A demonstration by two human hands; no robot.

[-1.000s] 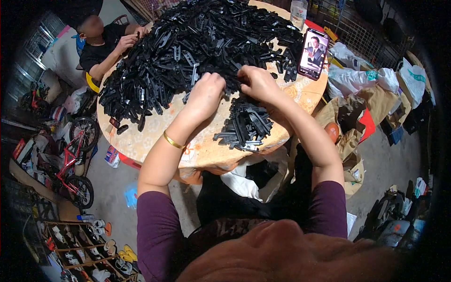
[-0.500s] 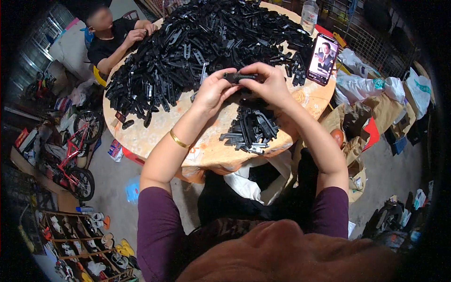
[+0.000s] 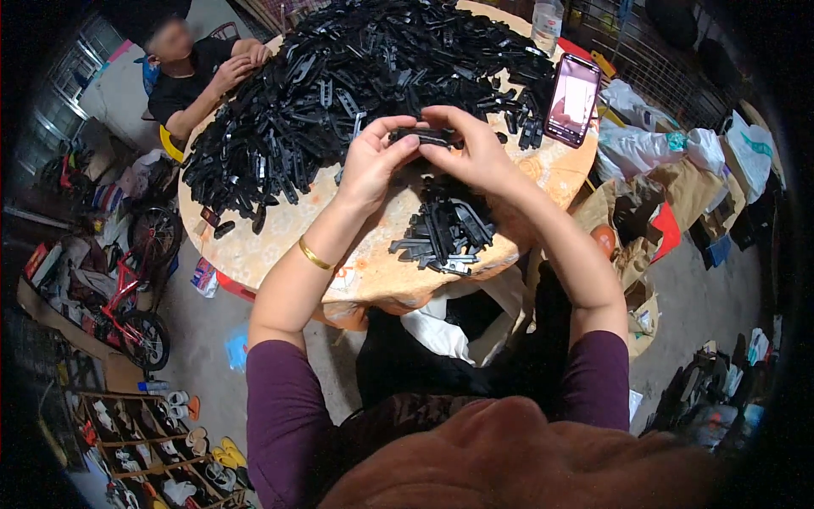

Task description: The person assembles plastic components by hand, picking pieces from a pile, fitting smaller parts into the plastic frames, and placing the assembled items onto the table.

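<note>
Pieces (image 3: 352, 85) look plastic; the bangle (image 3: 313, 256), glossy metal.

Left grip (image 3: 370, 165) and right grip (image 3: 476, 154) near each other, both pinching.
The left arm (image 3: 291, 288) and right arm (image 3: 585, 276) reach forward, elbows bent outward, forearms slanting inward. Each thumb points toward the opposite grip; the right index finger (image 3: 447, 114) arches above its thumb. The wrists stand farther apart than the fingertips.
</note>
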